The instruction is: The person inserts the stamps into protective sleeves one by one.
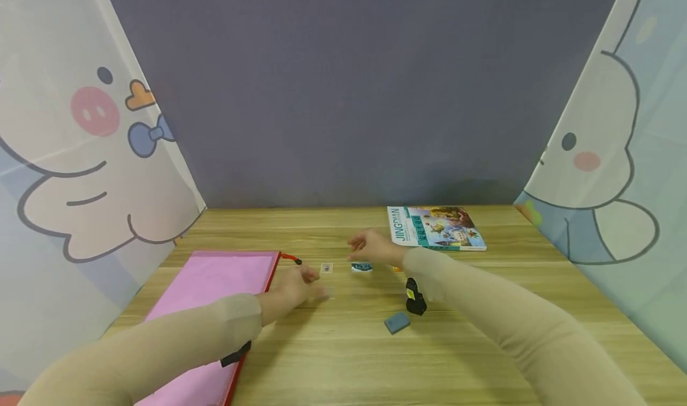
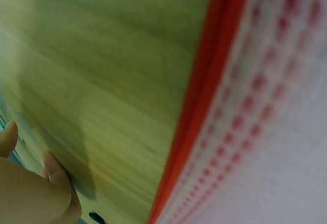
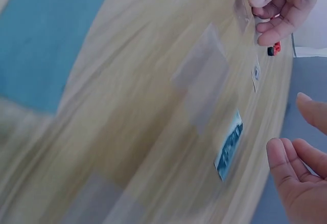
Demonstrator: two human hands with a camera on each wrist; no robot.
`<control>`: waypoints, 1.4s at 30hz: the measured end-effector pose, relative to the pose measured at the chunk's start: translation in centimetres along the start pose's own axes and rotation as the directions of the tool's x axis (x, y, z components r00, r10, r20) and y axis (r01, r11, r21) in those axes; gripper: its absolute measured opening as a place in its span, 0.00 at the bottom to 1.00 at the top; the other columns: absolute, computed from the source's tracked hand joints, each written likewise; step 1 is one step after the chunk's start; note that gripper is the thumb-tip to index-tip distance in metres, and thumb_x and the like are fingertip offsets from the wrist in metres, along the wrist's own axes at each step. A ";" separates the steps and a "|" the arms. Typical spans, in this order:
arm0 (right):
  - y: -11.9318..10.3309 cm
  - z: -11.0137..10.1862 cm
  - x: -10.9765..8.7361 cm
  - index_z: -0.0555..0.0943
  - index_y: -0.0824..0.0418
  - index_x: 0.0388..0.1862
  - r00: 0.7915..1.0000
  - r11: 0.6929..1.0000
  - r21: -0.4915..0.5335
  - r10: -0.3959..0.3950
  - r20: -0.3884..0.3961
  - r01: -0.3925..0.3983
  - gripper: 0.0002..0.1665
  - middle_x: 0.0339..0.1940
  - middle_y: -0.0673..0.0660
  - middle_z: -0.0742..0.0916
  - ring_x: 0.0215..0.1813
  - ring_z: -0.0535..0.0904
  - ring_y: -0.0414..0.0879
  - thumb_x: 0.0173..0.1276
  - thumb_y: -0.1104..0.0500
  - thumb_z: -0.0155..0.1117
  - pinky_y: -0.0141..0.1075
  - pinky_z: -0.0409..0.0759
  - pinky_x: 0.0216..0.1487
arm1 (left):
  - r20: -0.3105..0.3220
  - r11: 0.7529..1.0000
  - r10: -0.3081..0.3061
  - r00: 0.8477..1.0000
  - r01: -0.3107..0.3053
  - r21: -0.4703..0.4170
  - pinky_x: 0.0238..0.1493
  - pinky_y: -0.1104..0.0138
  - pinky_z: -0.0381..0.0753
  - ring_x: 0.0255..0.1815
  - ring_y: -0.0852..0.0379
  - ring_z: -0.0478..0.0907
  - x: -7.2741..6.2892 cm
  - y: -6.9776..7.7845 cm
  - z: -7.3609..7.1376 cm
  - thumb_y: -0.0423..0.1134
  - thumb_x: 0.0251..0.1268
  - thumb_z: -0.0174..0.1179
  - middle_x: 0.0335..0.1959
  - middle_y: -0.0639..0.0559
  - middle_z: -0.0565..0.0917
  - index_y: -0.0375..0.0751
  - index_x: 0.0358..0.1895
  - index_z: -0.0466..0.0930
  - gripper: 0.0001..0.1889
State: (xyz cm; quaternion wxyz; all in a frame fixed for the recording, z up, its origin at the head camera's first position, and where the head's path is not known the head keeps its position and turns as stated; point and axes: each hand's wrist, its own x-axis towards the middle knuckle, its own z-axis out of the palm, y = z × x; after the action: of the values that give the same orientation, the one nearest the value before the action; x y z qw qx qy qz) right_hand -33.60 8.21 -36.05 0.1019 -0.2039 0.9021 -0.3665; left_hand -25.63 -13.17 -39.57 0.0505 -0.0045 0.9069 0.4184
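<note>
My left hand is low over the table beside a pink zip folder, its fingers loosely bent. Its fingertips are right at a small clear film piece. My right hand hovers palm-inward, thumb and fingers apart with nothing between them. Below it lies a small teal-and-white card, also seen in the right wrist view. To the left of that card is a tiny white-bordered card. Further clear film lies in front of the teal card. An orange scrap peeks out by the right wrist.
The pink zip folder with a red edge fills the left side, a red-and-black zip pull at its corner. A book lies at the back right. A blue-grey block sits nearer me. Printed cloth walls stand on both sides.
</note>
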 end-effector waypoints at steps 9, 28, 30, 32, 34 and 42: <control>-0.8 3.1 1.3 0.79 0.70 0.54 0.999 0.990 0.134 0.043 0.030 -0.047 0.23 0.46 0.60 0.86 0.43 0.82 0.44 0.59 0.66 0.70 0.34 0.84 0.46 | -0.038 0.999 -0.040 0.998 0.040 -0.002 0.53 0.56 0.81 0.50 0.50 0.77 -0.4 -0.1 0.4 0.40 0.50 0.75 0.49 0.45 0.82 0.38 0.49 0.80 0.23; -2.0 5.8 2.7 0.82 0.63 0.37 0.993 0.993 0.003 0.119 -0.003 -0.119 0.15 0.29 0.53 0.83 0.29 0.76 0.42 0.55 0.59 0.77 0.30 0.77 0.33 | -0.105 0.997 0.051 0.993 -0.045 0.062 0.40 0.63 0.77 0.37 0.56 0.74 -0.4 -0.2 1.2 0.35 0.46 0.76 0.33 0.50 0.81 0.40 0.31 0.83 0.11; -2.0 6.0 2.7 0.82 0.63 0.36 0.992 0.992 -0.003 0.125 -0.006 -0.125 0.14 0.31 0.53 0.83 0.30 0.76 0.42 0.55 0.60 0.77 0.31 0.79 0.35 | -0.093 0.997 0.045 0.995 -0.039 0.068 0.37 0.65 0.76 0.35 0.56 0.73 -0.4 -0.2 1.2 0.34 0.47 0.75 0.31 0.50 0.81 0.41 0.30 0.83 0.09; -2.1 6.0 2.7 0.81 0.63 0.36 0.991 0.991 0.002 0.132 -0.008 -0.132 0.14 0.33 0.53 0.83 0.32 0.77 0.43 0.54 0.60 0.77 0.33 0.80 0.38 | -0.084 0.997 0.039 0.996 -0.034 0.065 0.34 0.68 0.74 0.33 0.57 0.73 -0.5 -0.1 1.1 0.33 0.48 0.75 0.28 0.51 0.81 0.40 0.29 0.83 0.08; -2.1 6.0 2.6 0.82 0.63 0.36 0.991 0.991 0.003 0.137 -0.008 -0.137 0.13 0.34 0.53 0.83 0.33 0.77 0.43 0.55 0.61 0.76 0.34 0.81 0.40 | -0.080 0.998 0.038 0.996 -0.033 0.060 0.32 0.69 0.73 0.31 0.58 0.73 -0.5 0.0 1.2 0.33 0.48 0.74 0.26 0.52 0.81 0.40 0.28 0.83 0.08; -2.1 5.9 2.7 0.81 0.62 0.31 0.990 0.991 -0.006 0.137 -0.016 -0.137 0.11 0.28 0.52 0.82 0.27 0.74 0.41 0.54 0.63 0.76 0.28 0.76 0.30 | -0.081 0.997 0.055 0.995 -0.051 0.050 0.28 0.72 0.71 0.28 0.59 0.72 -0.3 0.2 1.5 0.31 0.48 0.74 0.23 0.52 0.80 0.39 0.25 0.82 0.08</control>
State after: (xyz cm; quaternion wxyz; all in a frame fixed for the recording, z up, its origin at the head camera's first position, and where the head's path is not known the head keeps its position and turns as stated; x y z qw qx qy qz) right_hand -33.38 1.98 -38.87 0.1192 -0.1390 0.9159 -0.3572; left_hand -25.23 -11.95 -40.36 0.0021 0.0034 0.9177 0.3973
